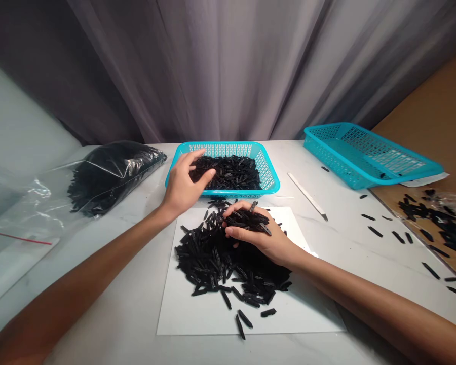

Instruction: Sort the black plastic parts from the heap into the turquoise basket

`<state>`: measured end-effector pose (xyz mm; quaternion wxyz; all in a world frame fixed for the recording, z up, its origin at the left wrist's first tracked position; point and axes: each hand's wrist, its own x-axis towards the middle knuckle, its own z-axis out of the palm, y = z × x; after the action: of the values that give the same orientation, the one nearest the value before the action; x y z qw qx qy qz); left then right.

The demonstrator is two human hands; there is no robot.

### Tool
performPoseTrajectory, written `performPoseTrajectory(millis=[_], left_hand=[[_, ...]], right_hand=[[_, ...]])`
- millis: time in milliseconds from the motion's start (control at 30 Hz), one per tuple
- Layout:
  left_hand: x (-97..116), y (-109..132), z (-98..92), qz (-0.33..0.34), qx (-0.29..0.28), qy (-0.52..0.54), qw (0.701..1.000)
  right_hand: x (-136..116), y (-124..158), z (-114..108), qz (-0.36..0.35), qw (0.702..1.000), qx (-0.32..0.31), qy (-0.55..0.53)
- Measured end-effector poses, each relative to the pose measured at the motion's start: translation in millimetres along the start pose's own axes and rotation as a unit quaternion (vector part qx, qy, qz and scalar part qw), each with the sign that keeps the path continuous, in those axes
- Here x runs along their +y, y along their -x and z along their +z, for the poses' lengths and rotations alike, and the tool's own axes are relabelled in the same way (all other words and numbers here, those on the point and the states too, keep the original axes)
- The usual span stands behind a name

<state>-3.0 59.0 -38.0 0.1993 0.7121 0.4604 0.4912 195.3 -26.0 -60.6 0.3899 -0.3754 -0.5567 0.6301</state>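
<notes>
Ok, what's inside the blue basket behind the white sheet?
Small black pieces fill the blue basket; they hide its floor, and the left hand covers part of them.

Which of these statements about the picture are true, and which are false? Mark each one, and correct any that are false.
1. The left hand reaches over the rim of the turquoise basket. True.
2. The right hand holds a bunch of black pieces above a white sheet. True.
3. The turquoise basket holds nothing. False: it holds a heap of black pieces.
4. The clear plastic bag is empty. False: it is packed with black pieces.
5. The pale flat strip lies inside the second basket. False: it lies on the tabletop between the baskets.
</notes>
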Motion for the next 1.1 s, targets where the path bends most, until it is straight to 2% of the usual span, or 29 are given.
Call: performPoseTrajectory(millis=[100, 167, 267, 367, 467, 567, 700, 767, 1100], left_hand=[[17, 12, 1.6, 0.110, -0.148, 0.002, 0.983], [33, 22, 3.5, 0.155, -0.226, 0.008, 0.962], [45, 29, 7.9, 0.151, -0.274, 0.016, 0.949], [44, 29, 10.6, 0.128, -0.267, 0.029, 0.955], [43, 27, 9.1, 0.118, -0.231, 0.050, 0.964], [48, 28, 5.3, 0.059, -0.208, 0.100, 0.971], [54, 28, 0.9, -0.045, -0.222, 0.205, 0.952], [54, 29, -0.6, -0.069, -0.232, 0.245, 0.939], [55, 30, -5.3, -0.014, -0.236, 0.301, 0.924]], right_hand=[[-1, -1, -1, -0.021, 0.999, -0.003, 0.041], [-1, -2, -1, -0.050, 0.997, 0.002, 0.066], [0, -2, -1, -0.068, 0.994, 0.005, 0.080], [2, -2, -1, -0.050, 0.994, 0.008, 0.094], [6, -1, -2, -0.034, 0.995, 0.018, 0.096], [8, -1, -3, -0.036, 0.997, 0.015, 0.073], [7, -1, -3, -0.033, 0.998, -0.002, 0.056], [4, -1, -3, -0.030, 0.998, -0.007, 0.053], [-1, -1, -1, -0.027, 0.999, -0.018, 0.041]])
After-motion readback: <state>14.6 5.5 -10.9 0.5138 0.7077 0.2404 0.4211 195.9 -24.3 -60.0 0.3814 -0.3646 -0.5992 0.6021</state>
